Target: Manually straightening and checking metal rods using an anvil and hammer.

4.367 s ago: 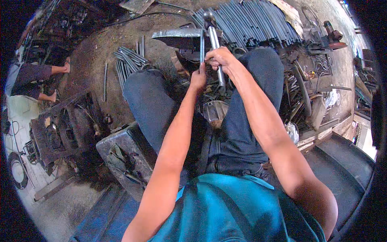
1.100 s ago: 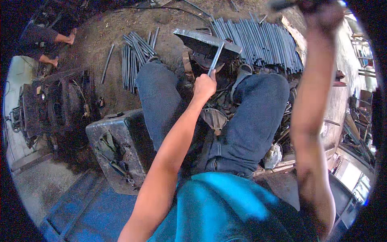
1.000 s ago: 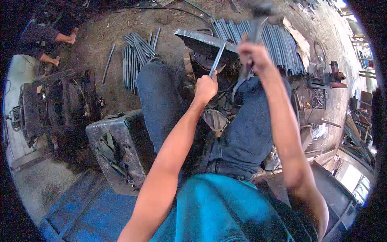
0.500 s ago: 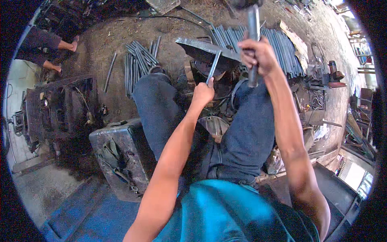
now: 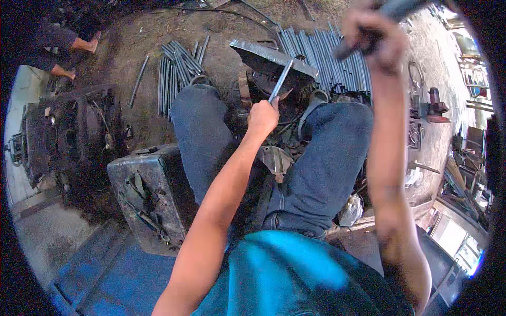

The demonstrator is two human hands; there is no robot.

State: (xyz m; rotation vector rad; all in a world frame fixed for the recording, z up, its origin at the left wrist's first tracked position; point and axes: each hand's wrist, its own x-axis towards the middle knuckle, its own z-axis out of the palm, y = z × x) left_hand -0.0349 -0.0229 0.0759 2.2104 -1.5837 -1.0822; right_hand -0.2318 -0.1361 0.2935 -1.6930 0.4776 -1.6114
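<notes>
A slim metal rod is being gripped near its lower end by the left hand, whose fingers are being kept closed around it. A hammer-like tool is being held aloft by the right hand, wrapped about the handle; the hand is being blurred, and the tool's head is being cut off by the upper edge. The rod's far end is being laid over the bright face of a metal block, beyond the trousered legs; contact seems likely. For sound striking, it is being judged, the rod is best being steadied flat against that face, the left fingers being kept well clear of the blow and the tool being aimed squarely. Outward, a rod bundle and a row of rods are being supported by the ground.
</notes>
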